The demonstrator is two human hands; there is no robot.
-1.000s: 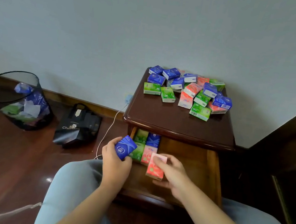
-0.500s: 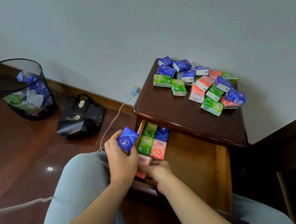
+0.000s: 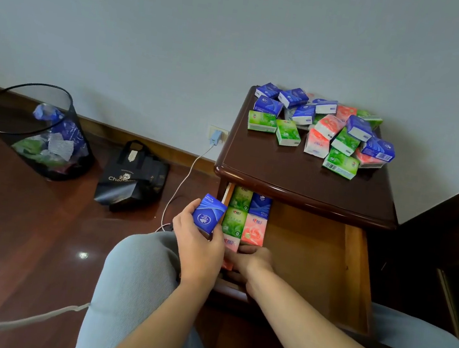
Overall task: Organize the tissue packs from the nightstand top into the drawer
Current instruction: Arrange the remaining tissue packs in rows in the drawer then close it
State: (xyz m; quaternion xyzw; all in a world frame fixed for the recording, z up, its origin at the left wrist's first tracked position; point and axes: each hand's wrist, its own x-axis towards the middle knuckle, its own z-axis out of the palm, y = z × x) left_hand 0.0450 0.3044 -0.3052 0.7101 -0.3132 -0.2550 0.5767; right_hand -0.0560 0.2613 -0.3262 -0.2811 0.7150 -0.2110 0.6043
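Several blue, green and pink tissue packs (image 3: 320, 127) lie in a loose heap at the back of the dark wooden nightstand top (image 3: 294, 179). The drawer (image 3: 307, 260) below is pulled open, with several packs lined up flat along its left side (image 3: 247, 220). My left hand (image 3: 198, 245) grips a blue tissue pack (image 3: 207, 214) just left of the drawer's left wall. My right hand (image 3: 249, 261) reaches into the drawer's front left corner and holds a pink pack (image 3: 230, 244) against the row; most of that pack is hidden behind my hands.
A black mesh bin (image 3: 35, 130) with wrappers stands on the floor at the left. A black paper bag (image 3: 131, 178) lies by the wall. A charger (image 3: 215, 138) is plugged in beside the nightstand, its white cable trailing to the floor. A dark cabinet is at the right.
My right hand has brought the pink pack down from above the drawer into its front left corner. My left hand keeps the blue pack beside the drawer. The camera has tilted downward.
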